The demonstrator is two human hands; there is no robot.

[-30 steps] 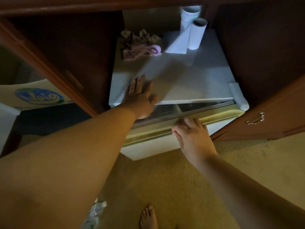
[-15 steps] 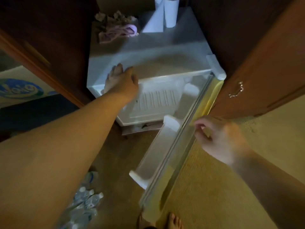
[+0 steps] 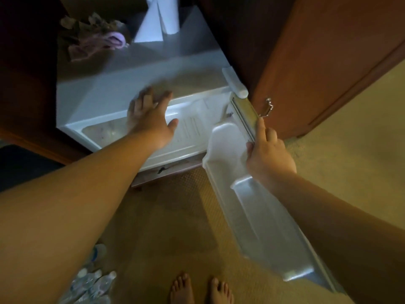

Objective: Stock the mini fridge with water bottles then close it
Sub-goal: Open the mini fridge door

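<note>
Mini fridge (image 3: 105, 95) seen from above, set in a dark wood cabinet; its door (image 3: 258, 207) is swung wide open toward the viewer.

Left hand (image 3: 151, 121) is laid flat, fingers spread, over the front edge of the fridge top; nothing is gripped by it. The hand is motion-blurred.

Right hand (image 3: 267, 152) is closed on the top edge of the open door, thumb on the inner side, index finger stretched along the rim. White moulded door shelves are seen just below and toward the viewer from this hand; nothing is seen stored in them.

Fridge interior is seen between the two hands: white liner with ribbed slots. Contents cannot be made out.

Water bottles (image 3: 92, 284) lie on the carpet (image 3: 166, 227) below the left forearm, bunched together, caps white. Labels are too blurred to be read.

Beyond the left hand, on the fridge top: a pink crumpled cloth (image 3: 98, 44) with dried leafy matter, and a white paper roll (image 3: 168, 14) standing upright, a sheet trailing off it.

Beyond the right hand: a wood cabinet door (image 3: 317, 62) with a metal handle (image 3: 268, 107).

Two bare feet (image 3: 199, 289) are seen at the bottom edge. No legible writing or brand is found anywhere in view.
</note>
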